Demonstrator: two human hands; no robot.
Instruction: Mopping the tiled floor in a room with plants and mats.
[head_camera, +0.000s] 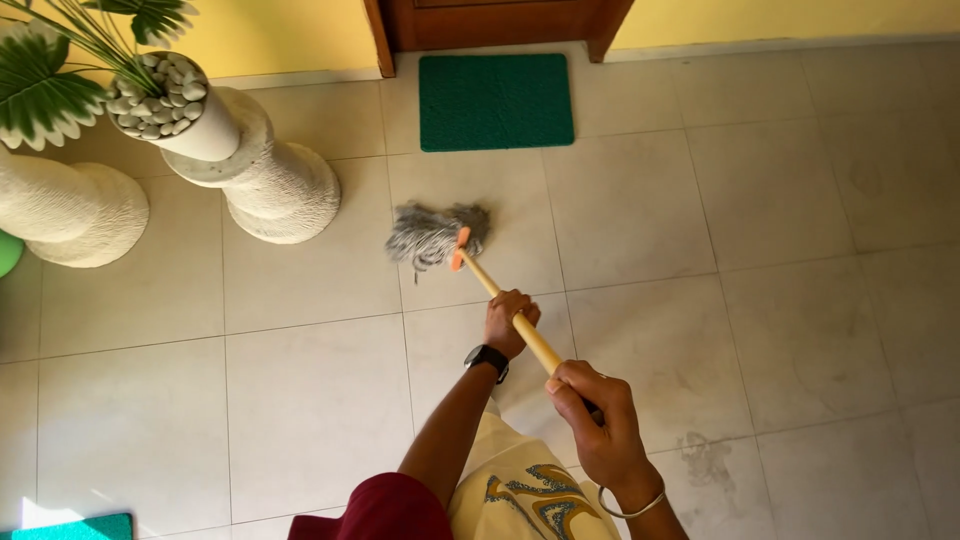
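Grey strands of the mop head (436, 234) are spread on the pale tiled floor (790, 300), just in front of the green mat (496, 101) that lies at the door (497, 22). The wooden handle (505, 305) is held by both hands: the left hand (510, 320) is wrapped around it lower down, and the right hand (592, 420) is closed around its upper end.

Several risks can be judged from this layout. The white ribbed stand (268, 178) is near the mop head on the left, and on it a pot (190, 115) filled with pebbles is carried; if the strands are swept far to that side, the stand could be knocked and the pot tipped. The mat's near edge could be caught and dragged if the head is pushed further toward the door. A darker smudge (708, 455) is seen on a tile close to the right hand, and it could be missed, being well apart from the mop head. Wet tiles, if any are left, could be slipped on.
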